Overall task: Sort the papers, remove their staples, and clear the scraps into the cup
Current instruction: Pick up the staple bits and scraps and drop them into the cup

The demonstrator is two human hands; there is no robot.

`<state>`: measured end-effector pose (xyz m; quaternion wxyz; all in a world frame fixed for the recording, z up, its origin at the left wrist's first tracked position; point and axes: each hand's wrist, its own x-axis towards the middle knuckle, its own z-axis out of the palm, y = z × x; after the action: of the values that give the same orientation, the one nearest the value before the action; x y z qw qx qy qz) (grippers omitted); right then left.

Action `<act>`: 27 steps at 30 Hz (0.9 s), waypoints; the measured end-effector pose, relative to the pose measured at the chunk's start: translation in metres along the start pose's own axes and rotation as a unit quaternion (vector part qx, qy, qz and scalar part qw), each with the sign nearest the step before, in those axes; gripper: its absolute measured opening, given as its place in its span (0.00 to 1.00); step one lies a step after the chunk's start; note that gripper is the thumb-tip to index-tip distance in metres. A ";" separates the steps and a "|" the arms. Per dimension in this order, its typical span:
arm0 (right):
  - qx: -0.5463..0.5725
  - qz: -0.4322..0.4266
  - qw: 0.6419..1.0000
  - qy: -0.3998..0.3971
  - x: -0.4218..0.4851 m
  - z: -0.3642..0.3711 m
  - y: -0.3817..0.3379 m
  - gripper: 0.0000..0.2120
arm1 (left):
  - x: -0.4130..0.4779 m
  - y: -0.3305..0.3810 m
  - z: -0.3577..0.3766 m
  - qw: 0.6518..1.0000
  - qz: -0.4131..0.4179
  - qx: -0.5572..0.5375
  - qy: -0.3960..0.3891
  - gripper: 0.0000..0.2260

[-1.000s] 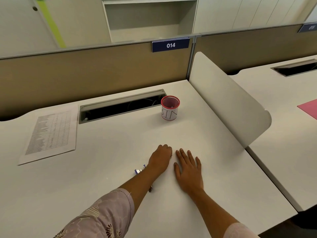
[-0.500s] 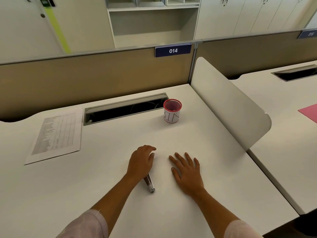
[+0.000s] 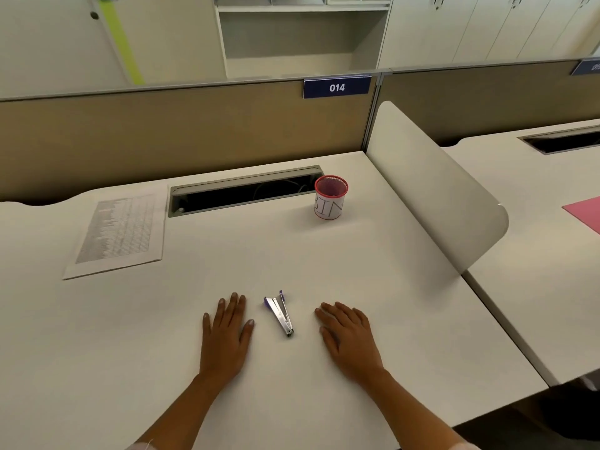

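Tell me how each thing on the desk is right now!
left hand: flat on the desk, holding nothing
right hand: flat on the desk, holding nothing
staple remover: lying between the hands, untouched
cup: upright, open on top
papers: lying flat, printed side up
cable slot: open

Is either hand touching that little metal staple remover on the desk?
Apart. The head view shows bare desk on both sides of the staple remover, between it and the left hand and the right hand.
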<state>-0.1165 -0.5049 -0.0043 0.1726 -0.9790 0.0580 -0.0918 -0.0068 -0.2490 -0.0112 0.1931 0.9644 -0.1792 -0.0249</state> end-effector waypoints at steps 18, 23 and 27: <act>0.040 0.073 0.997 0.008 -0.084 0.004 -0.059 0.20 | -0.070 0.000 -0.001 0.993 0.097 0.046 -0.051 0.27; 0.010 0.105 0.994 -0.006 -0.084 0.008 -0.076 0.21 | -0.089 -0.015 -0.010 0.986 0.145 0.044 -0.065 0.27; 0.001 0.101 0.994 -0.028 -0.091 0.011 -0.086 0.22 | -0.094 -0.024 -0.015 0.982 0.168 0.042 -0.073 0.26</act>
<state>-0.1962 -0.4076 0.0009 0.1833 -0.9702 0.1519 -0.0461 -0.0845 -0.1895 -0.0086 0.1400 0.9233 -0.3535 -0.0551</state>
